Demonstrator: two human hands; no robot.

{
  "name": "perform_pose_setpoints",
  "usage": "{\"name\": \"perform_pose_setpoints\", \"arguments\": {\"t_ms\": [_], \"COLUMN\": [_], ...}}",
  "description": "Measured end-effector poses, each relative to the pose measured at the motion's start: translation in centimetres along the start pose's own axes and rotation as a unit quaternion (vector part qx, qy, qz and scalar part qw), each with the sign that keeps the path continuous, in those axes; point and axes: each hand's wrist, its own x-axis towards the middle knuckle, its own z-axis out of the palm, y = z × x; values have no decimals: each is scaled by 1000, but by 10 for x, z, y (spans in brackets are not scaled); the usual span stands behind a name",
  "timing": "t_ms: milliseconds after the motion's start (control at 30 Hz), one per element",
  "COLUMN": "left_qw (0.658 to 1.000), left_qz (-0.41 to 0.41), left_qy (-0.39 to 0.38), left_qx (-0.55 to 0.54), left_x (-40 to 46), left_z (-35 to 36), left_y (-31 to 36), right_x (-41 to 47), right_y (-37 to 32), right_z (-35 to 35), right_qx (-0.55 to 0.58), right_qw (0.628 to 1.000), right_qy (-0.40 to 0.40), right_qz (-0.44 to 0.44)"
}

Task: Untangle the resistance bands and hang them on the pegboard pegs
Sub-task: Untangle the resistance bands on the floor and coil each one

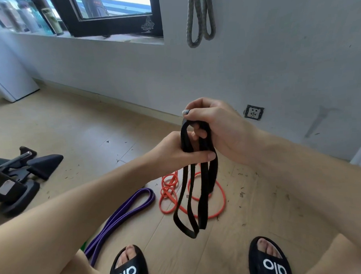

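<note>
Both hands hold a black resistance band (pixel 191 209) in front of me, its loops dangling toward the floor. My left hand (pixel 176 153) grips the strands from the left, thumb across them. My right hand (pixel 212 125) curls its fingers round the band's top. A tangled orange band (pixel 171 193) lies on the wooden floor below. A purple band (pixel 121 218) lies folded to its left. A grey band (pixel 200 18) hangs in two loops on the wall above; its peg is out of frame.
Black exercise equipment (pixel 22 174) sits on the floor at the left. A wall socket (pixel 254 112) is low on the grey wall. A white cabinet (pixel 5 68) stands at the far left under the window sill (pixel 88 37). My feet in black slides (pixel 129 267) are at the bottom.
</note>
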Motion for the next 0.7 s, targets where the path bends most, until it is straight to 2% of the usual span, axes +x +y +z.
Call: {"name": "perform_pose_setpoints", "arguments": {"t_ms": [233, 367, 567, 700], "left_qw": [999, 1000, 998, 996], "left_qz": [9, -14, -36, -25], "left_qy": [44, 8, -3, 12], "left_qx": [-14, 22, 42, 79], "left_x": [4, 1, -2, -5], "left_z": [8, -3, -21, -28], "left_y": [-2, 1, 1, 4], "right_x": [2, 4, 5, 4], "right_y": [1, -3, -6, -4], "right_z": [7, -6, -23, -31], "right_qx": [47, 60, 73, 35], "right_qw": [997, 996, 994, 996], "right_qy": [55, 64, 77, 83], "right_qz": [-5, -8, 5, 11]}}
